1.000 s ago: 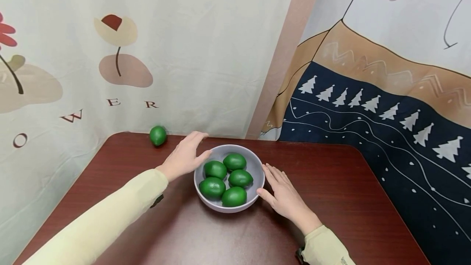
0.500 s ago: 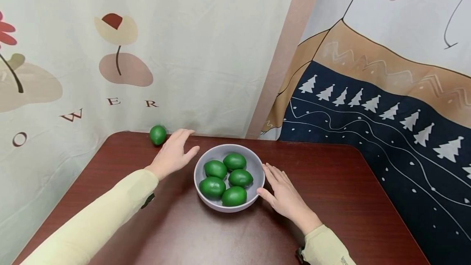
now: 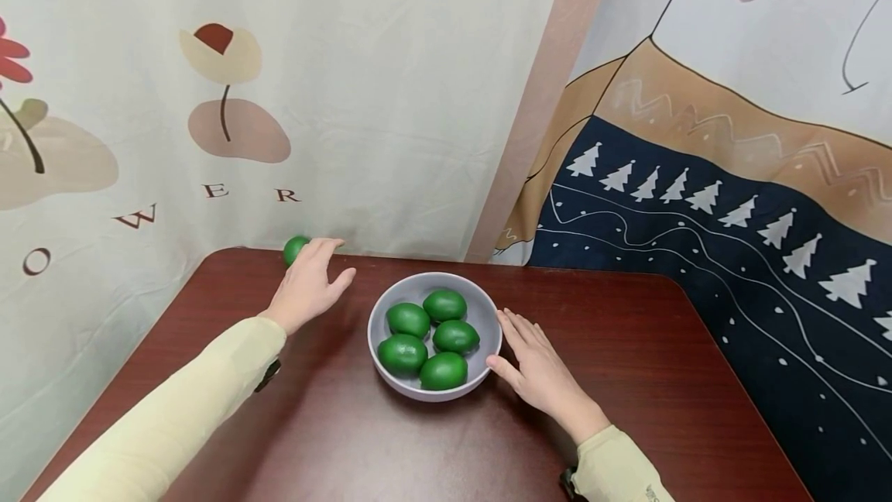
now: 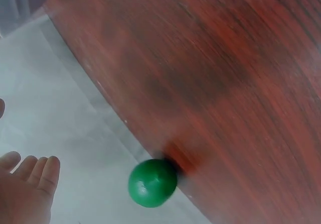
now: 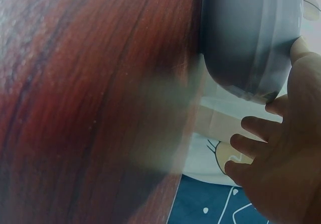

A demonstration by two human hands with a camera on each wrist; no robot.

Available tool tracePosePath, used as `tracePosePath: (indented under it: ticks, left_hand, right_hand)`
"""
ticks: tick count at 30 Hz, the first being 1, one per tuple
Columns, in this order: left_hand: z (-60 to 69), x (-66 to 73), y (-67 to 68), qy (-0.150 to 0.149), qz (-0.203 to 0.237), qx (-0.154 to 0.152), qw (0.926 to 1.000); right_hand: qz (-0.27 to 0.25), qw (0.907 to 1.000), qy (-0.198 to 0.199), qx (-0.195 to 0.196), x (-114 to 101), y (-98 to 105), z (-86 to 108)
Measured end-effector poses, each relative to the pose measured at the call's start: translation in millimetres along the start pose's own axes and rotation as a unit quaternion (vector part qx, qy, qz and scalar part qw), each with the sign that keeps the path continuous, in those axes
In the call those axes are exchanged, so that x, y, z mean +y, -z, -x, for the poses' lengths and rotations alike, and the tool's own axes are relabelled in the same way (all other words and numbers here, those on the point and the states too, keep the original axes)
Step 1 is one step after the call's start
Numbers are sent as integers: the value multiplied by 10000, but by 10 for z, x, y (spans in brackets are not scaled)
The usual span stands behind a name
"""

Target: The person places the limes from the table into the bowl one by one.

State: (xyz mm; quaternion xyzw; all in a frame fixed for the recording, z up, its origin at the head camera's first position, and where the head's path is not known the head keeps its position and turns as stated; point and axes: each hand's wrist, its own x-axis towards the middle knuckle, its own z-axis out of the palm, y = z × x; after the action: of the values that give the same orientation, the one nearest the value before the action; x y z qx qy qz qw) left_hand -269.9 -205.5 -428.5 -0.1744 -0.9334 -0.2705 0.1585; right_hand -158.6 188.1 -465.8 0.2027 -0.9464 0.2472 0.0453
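Note:
A grey bowl (image 3: 432,400) stands mid-table with several green limes (image 3: 444,371) inside. My right hand (image 3: 540,374) rests its fingertips and thumb against the bowl's right side, fingers fairly straight; the right wrist view shows the touch on the bowl's outer wall (image 5: 241,38). Left of the bowl, my left hand (image 3: 307,285) hangs over the table with its fingers extended and the thumb apart, holding nothing. Just beyond it, a single lime (image 3: 296,249) sits near the back left edge, partly covered by the hand in the head view. In the left wrist view this lime (image 4: 152,183) shows whole, apart from the fingers.
The dark red wooden table (image 3: 669,378) has rounded back corners. Behind it hangs a pale curtain (image 3: 390,99) with flower prints, and a navy and tan printed cloth (image 3: 662,238) hangs at the right.
My left hand has moved left, away from the bowl's rim and towards the lone lime, now covering part of it. The right hand and the bowl have stayed in place.

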Motion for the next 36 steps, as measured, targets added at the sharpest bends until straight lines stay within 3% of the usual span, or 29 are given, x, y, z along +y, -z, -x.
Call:
tracePosePath:
  ticks: [15, 36]
  left_hand:
    - [15, -227, 66, 535, -91, 116, 9985]
    - [-78, -491, 94, 1142, -187, 160, 9932]
  right_hand:
    - [36, 10000, 20, 31, 16, -9, -1]
    - [1, 10000, 22, 60, 17, -23, -3]
